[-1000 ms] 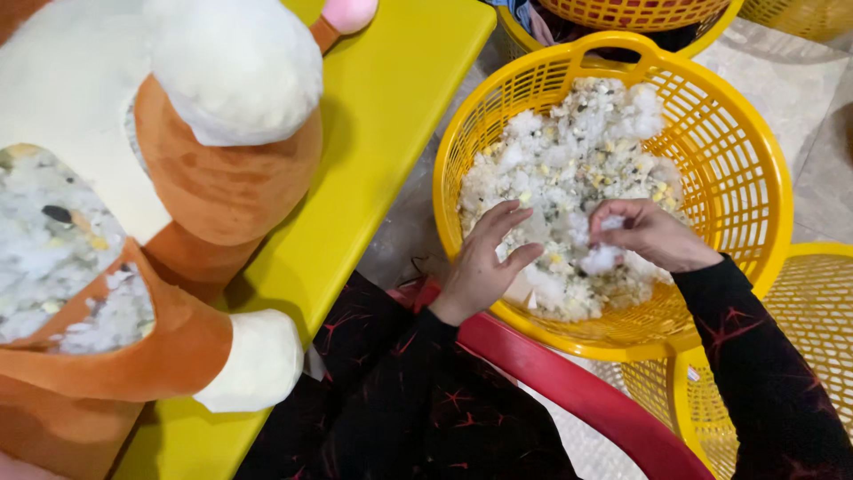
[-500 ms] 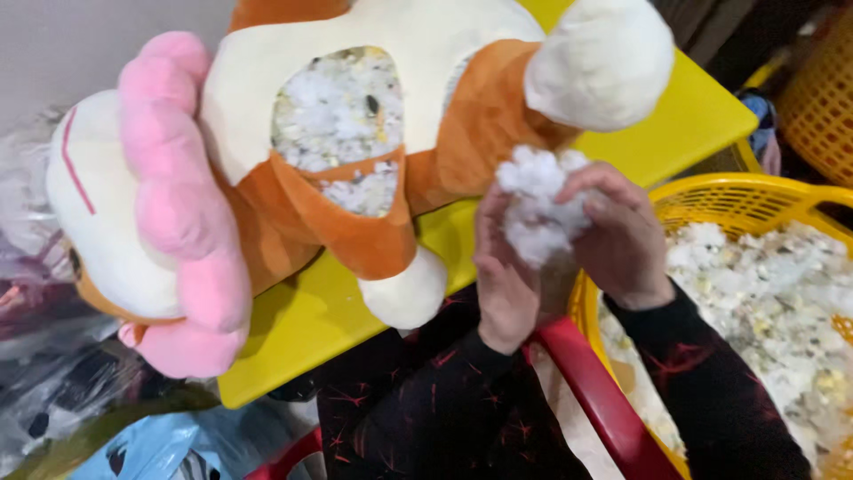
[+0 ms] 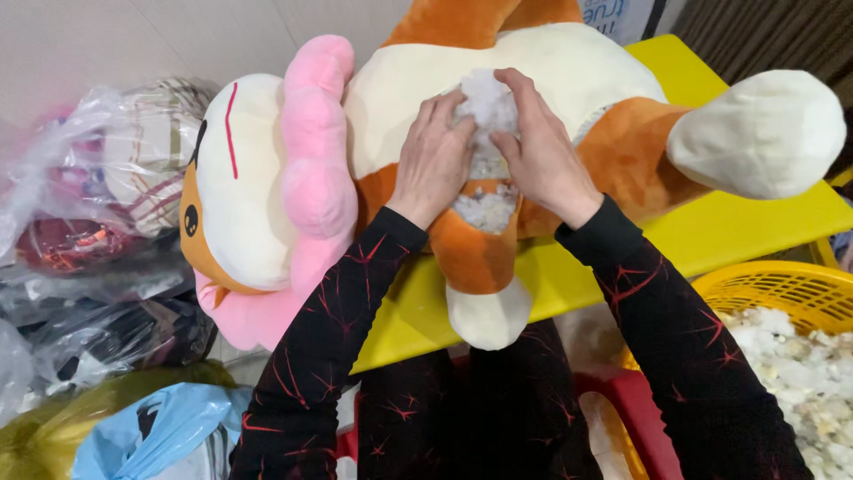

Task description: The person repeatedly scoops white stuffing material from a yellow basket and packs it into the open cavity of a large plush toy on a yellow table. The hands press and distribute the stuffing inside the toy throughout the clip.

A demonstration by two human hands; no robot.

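Note:
A large orange, cream and pink plush toy [image 3: 267,169] lies on its side across a yellow table [image 3: 729,227]. Its seam is open at the belly and shows white stuffing [image 3: 484,209] inside. My left hand [image 3: 435,160] and my right hand [image 3: 542,151] are both over that opening. Together they grip a clump of white stuffing [image 3: 484,102] and press it against the gap. Both arms wear black sleeves with red crack lines.
A yellow plastic basket [image 3: 782,289] with loose white stuffing [image 3: 800,364] sits at the lower right. A red chair edge [image 3: 622,400] shows below me. Plastic bags of fabric [image 3: 98,231] and a blue bag [image 3: 151,431] pile up at the left.
My hands took stuffing from the yellow basket, lifted the clump toward the toy, and now hold it at the open seam. My view swung left from the basket to the toy.

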